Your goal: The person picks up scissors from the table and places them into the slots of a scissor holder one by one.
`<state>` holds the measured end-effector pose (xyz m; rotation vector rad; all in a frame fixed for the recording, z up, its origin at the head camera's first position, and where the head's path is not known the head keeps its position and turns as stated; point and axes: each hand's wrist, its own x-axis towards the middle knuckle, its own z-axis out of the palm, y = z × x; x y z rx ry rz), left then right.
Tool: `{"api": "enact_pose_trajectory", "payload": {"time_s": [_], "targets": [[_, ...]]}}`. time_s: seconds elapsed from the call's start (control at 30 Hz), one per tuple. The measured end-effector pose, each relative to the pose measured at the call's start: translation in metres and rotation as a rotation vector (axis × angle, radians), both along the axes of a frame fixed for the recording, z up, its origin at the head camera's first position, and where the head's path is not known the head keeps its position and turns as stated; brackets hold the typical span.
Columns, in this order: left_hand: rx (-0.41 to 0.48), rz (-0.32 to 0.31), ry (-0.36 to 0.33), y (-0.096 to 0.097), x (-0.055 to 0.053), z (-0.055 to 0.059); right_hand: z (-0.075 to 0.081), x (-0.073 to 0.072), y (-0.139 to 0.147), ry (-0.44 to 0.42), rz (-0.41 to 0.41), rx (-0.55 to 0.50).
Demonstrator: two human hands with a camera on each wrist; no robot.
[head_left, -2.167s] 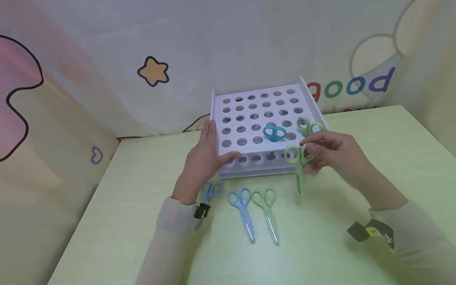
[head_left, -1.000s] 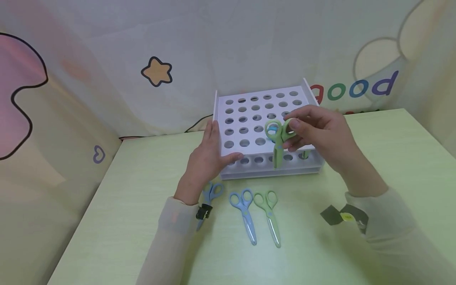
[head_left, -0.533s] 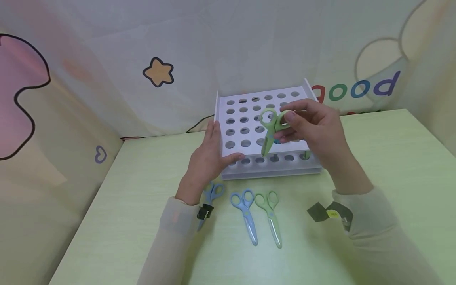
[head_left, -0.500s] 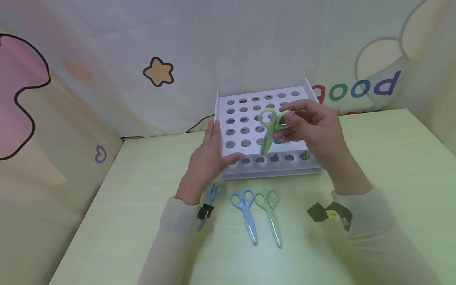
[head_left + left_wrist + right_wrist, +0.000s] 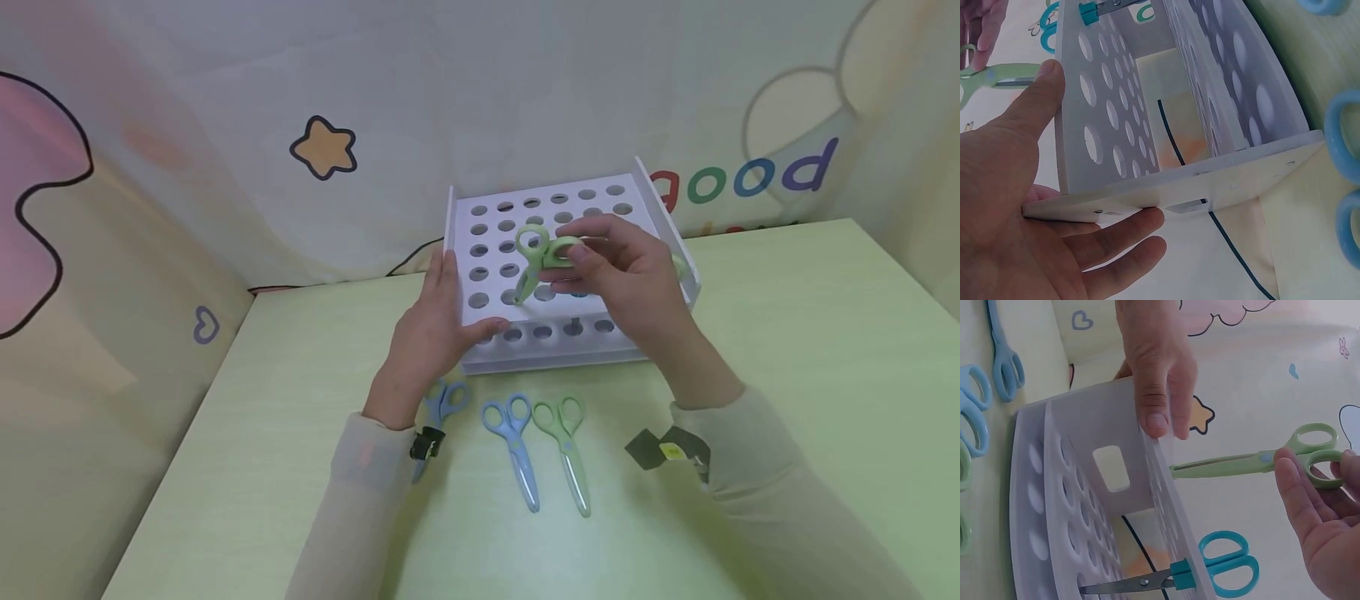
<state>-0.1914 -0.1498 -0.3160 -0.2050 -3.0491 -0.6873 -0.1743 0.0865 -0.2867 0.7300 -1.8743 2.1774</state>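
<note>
My left hand (image 5: 427,333) grips the left side of the white rack (image 5: 555,314), thumb over its front edge and fingers along the outer side panel. With its thumb and fingers, my right hand (image 5: 626,271) pinches one handle loop of a pair of green scissors (image 5: 534,262). The blades point down and leftward, and their tip is close over a front-left hole in the head view. Teal scissors (image 5: 1229,565) stand in a rack hole, handles above the top plate. Other green scissors (image 5: 678,267) in the rack are mostly hidden behind my right hand.
On the table before the rack lie blue scissors (image 5: 517,450) and green scissors (image 5: 567,454) side by side. More blue scissors (image 5: 450,400) lie partly under my left wrist. A patterned cloth backdrop (image 5: 225,167) rises behind the rack.
My right hand has carried the green scissors from the rack's front right corner up and leftward over its top plate, the blades tilting. My left hand has stayed on the rack.
</note>
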Motion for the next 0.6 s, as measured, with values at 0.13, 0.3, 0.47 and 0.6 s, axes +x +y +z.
{"api": "enact_pose_trajectory", "payload": {"time_s": [0.13, 0.3, 0.47, 0.6], "targets": [[0.004, -0.009, 0.005, -0.001, -0.001, -0.001, -0.002, 0.000, -0.003, -0.001, 0.003, 0.017], [0.010, -0.016, 0.005, -0.002, -0.001, -0.001, -0.007, -0.002, -0.006, -0.001, 0.003, 0.079], [0.008, -0.017, 0.009, -0.001, -0.001, 0.000, -0.013, -0.004, -0.009, -0.005, -0.017, 0.142], [0.008, -0.015, 0.003, -0.001, 0.000, 0.001, -0.016, -0.004, -0.011, -0.048, -0.045, 0.190]]}}
